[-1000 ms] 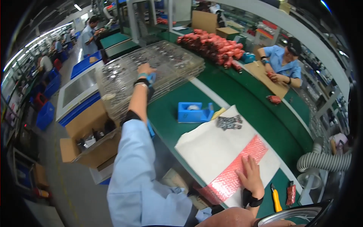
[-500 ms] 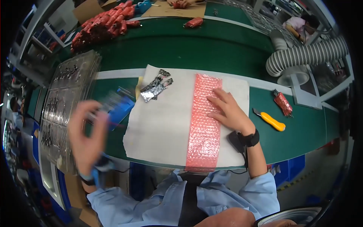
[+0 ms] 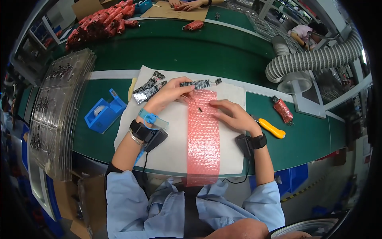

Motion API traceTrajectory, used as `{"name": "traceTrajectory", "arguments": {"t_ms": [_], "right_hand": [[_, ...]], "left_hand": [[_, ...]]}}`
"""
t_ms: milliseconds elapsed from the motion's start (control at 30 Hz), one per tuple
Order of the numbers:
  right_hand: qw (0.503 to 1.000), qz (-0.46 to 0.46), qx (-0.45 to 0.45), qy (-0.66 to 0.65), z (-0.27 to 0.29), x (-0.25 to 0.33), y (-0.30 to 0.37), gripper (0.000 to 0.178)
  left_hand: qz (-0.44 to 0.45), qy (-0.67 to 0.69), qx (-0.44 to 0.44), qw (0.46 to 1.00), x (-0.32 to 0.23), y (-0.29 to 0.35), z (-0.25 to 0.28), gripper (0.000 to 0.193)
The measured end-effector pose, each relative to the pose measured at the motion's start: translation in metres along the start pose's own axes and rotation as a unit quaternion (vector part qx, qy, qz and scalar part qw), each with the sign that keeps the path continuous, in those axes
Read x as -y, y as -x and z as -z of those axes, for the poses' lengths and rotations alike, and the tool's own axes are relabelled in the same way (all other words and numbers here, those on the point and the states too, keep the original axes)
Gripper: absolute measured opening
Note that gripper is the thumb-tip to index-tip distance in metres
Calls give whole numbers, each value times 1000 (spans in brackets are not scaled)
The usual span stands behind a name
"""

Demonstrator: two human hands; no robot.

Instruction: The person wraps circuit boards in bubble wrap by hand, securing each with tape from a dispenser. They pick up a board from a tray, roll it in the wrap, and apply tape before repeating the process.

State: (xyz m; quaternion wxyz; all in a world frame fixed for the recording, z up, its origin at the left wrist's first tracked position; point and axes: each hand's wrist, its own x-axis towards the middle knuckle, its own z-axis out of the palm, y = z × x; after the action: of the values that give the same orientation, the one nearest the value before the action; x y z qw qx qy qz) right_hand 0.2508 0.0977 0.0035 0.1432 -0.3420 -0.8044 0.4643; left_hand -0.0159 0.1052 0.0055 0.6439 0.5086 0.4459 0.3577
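A strip of pink bubble wrap (image 3: 203,143) lies lengthwise on a white sheet (image 3: 167,131), its near end hanging over the table edge. Above its far end, my left hand (image 3: 169,95) pinches a small circuit board (image 3: 201,84) with dark and silvery parts; thin wires trail from it onto the wrap. My right hand (image 3: 234,115) rests along the wrap's right edge, fingers stretched and apart, with nothing in it. More circuit boards (image 3: 149,87) lie on the sheet's far left corner, just beyond my left wrist.
Left of the sheet stands a blue tape dispenser (image 3: 104,113), beside stacked clear plastic trays (image 3: 59,115). A yellow-handled cutter (image 3: 272,128) and a red wrapped bundle (image 3: 283,110) lie to the right, near a ribbed hose (image 3: 314,59). Across the table, another person's hands (image 3: 187,4) work near piled red bundles (image 3: 99,26).
My left hand has come from beside the tape dispenser to the wrap's far end, now clearly holding the circuit board. My right hand has slid toward the wrap's right edge. The view has shifted.
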Motion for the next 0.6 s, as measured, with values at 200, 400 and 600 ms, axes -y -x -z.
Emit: {"name": "traceTrajectory", "arguments": {"t_ms": [200,400,600], "right_hand": [[983,63,-11,172,-8,3,-9,38],[987,76,-3,143,-13,4,-14,35],[987,65,8,149,-12,5,-15,34]], "left_hand": [[9,135,-63,989,-2,-8,-11,37],[-31,136,-22,990,5,-21,-10,39],[-68,139,-54,987,15,-23,-8,40]]}}
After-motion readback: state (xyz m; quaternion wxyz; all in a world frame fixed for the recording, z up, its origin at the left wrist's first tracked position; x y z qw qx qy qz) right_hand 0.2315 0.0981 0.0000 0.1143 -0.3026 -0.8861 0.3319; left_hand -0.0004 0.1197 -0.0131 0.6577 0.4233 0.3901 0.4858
